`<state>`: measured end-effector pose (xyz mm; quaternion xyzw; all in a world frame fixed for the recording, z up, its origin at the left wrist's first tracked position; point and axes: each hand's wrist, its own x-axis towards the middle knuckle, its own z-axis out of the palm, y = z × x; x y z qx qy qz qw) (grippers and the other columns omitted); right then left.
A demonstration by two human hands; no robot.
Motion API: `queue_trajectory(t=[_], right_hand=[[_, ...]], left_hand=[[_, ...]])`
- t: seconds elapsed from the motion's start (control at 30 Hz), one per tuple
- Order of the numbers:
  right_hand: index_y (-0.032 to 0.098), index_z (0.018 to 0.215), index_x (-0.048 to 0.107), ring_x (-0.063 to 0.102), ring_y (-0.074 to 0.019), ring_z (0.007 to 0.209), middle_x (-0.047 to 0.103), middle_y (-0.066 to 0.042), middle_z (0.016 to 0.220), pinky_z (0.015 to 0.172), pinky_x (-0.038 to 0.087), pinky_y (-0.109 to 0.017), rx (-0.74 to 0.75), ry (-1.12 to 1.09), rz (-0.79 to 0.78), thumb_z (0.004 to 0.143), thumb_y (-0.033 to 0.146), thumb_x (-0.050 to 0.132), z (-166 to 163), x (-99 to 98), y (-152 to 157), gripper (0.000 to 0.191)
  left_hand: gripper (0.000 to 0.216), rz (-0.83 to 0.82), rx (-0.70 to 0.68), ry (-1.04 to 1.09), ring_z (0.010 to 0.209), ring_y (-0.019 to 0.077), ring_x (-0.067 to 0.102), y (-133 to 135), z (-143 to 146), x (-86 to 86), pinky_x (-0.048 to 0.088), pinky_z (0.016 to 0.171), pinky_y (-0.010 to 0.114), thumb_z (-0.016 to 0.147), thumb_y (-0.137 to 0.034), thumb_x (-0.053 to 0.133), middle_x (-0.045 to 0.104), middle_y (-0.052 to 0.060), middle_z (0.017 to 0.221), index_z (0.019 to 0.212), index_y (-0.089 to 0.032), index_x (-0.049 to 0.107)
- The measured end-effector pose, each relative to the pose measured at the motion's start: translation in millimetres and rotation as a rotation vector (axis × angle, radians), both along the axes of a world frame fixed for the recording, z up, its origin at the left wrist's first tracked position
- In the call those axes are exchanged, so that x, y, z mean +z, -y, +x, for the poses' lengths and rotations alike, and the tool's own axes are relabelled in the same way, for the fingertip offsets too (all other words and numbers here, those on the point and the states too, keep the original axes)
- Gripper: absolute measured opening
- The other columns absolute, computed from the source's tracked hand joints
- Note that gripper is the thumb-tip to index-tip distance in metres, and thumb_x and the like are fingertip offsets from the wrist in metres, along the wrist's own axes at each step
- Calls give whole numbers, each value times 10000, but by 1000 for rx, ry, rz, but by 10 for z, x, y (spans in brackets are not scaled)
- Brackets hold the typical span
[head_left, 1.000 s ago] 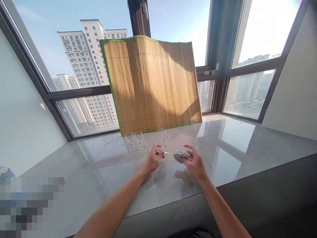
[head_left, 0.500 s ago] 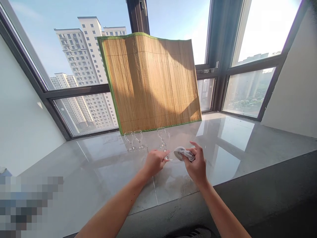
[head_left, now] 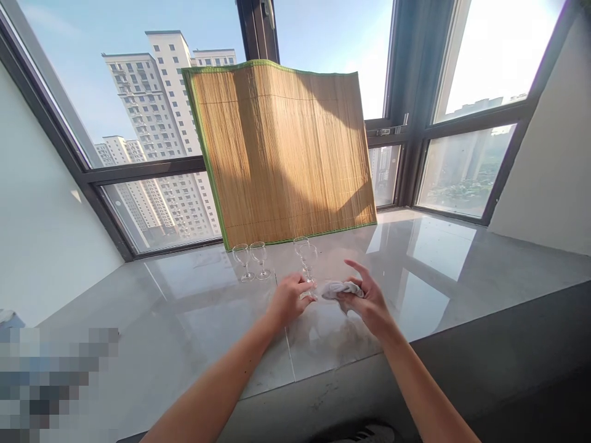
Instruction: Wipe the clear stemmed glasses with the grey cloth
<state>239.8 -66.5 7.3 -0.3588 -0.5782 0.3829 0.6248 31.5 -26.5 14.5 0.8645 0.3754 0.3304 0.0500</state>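
My left hand (head_left: pixel 292 299) is closed in a pinch on a clear wine glass, held low over the sill; the glass is so transparent that its outline is partly lost. Bunched in my right hand (head_left: pixel 370 305) is a pale grey cloth (head_left: pixel 339 290), pressed toward the held glass's bowl, with the index finger stretched out. Just beyond my left hand, two upright stemmed glasses overlap, the nearer glass (head_left: pixel 309 253) partly hidden at its foot. Further left stand another glass (head_left: pixel 242 255) and its neighbour glass (head_left: pixel 259 253), side by side.
A bamboo mat (head_left: pixel 295 154) with green edging leans against the window behind the glasses. The glossy grey tiled sill (head_left: pixel 207 320) ends at a front edge below my forearms. Dark window frames (head_left: pixel 399 92) enclose the sill.
My right hand has turned and lowered slightly with the cloth, which now lies flatter and a little further left. My left hand has shifted only slightly. The standing glasses stay put.
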Motion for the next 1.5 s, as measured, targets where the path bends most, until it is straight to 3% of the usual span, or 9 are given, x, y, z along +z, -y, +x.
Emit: queue_trajectory(t=[0.1,0.2,0.3,0.53,0.73,1.0,1.2,1.5], right_hand=[[233,1305,473,518,-137,621,556,37,710,593,449,-280,-190,-170,-26,703,381,725,45,5,-37,669],[224,1263,506,533,-138,647,572,27,729,617,452,-281,-417,-248,-65,671,399,766,89,-59,-114,670],[210,1265,510,550,-147,676,598,6,774,632,446,-284,-516,-240,-81,661,413,781,121,-137,-176,692],[210,1283,497,555,-147,686,603,-2,796,648,438,-287,-551,-169,-85,672,426,772,119,-148,-165,703],[193,1286,497,569,-163,694,617,-21,811,625,441,-284,-549,-144,-97,671,447,771,109,-103,-132,719],[197,1301,480,564,-156,693,616,-19,814,634,446,-277,-545,-147,-88,683,445,765,117,-132,-143,724],[210,1291,489,558,-152,684,621,-17,817,632,442,-277,-554,-143,-92,676,448,768,119,-137,-148,716],[206,1283,505,550,-148,674,612,-12,806,622,429,-274,-570,-136,-93,672,444,769,113,-132,-146,707]], left_hand=[[118,-74,9,109,733,180,502,1,45,-24,383,706,291,784,-313,688,572,28,718,846,-221,729],[218,-255,-37,242,587,124,433,-20,72,-86,348,583,247,811,-388,643,481,-20,587,764,-181,694],[307,-403,-27,361,558,108,417,-63,81,-161,326,538,232,785,-460,645,502,-24,580,766,-156,687],[340,-503,-14,446,635,141,526,-178,64,-246,393,610,258,747,-465,667,648,27,702,835,-140,718],[325,-510,-27,466,670,148,561,-197,43,-217,421,656,268,742,-407,682,670,27,728,930,-145,717],[210,-568,-76,501,661,146,604,-127,77,-178,418,605,243,783,-336,618,699,41,736,889,-156,644],[128,-563,-68,508,729,180,651,-38,108,-112,435,614,250,772,-279,610,700,56,743,725,-164,575],[161,-559,-88,493,814,184,652,-35,108,-111,468,708,273,767,-206,525,729,71,868,762,-162,679]])
